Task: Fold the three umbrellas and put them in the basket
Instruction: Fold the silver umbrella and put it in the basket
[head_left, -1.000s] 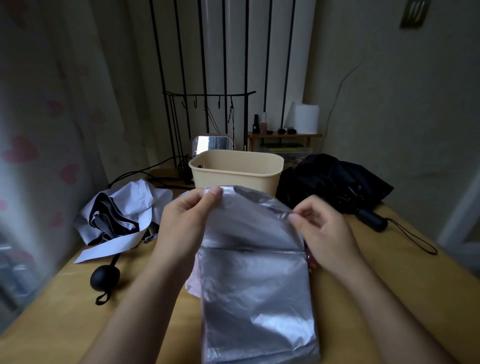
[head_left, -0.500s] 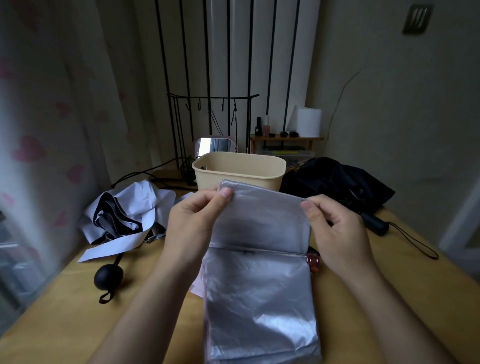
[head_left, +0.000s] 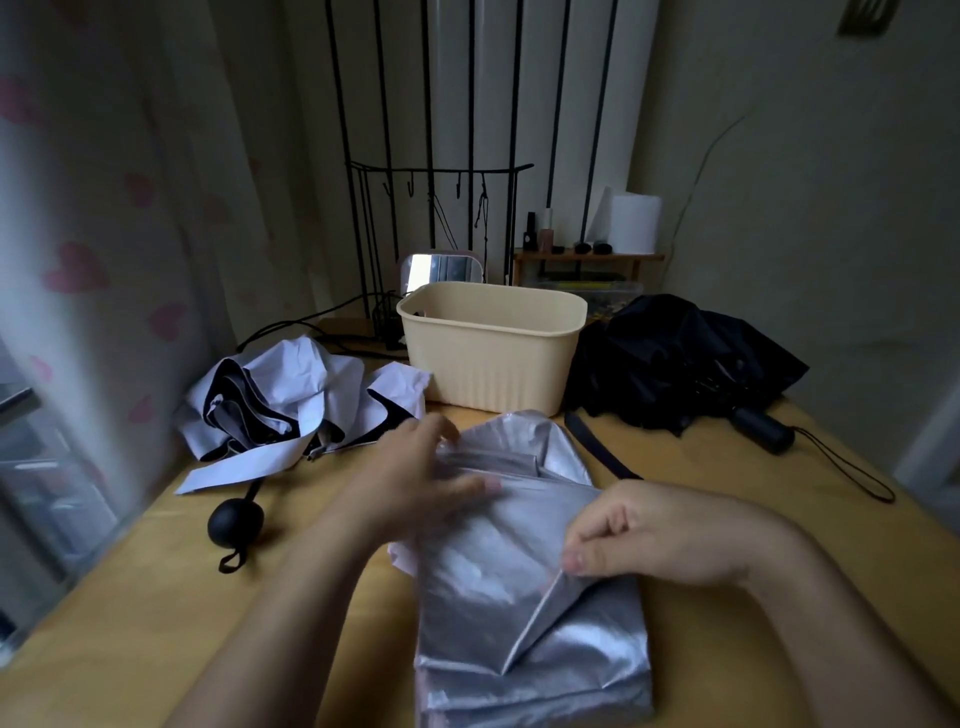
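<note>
Hands (head_left: 415, 480) (head_left: 675, 535) on silver umbrella (head_left: 498, 587), basket (head_left: 493, 364) beyond

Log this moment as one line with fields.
silver umbrella: part folded | left hand: touches it | right hand: pinches edge | white umbrella, black umbrella: unfolded

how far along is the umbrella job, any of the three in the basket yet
Done: nothing yet; all three umbrellas are outside the basket. In hand: the silver umbrella, partly folded on the table; the right hand pinches a flap while the left hand rests on its fabric. To do: the white umbrella and the black umbrella lie loose either side of the basket, then all three go in.
</note>
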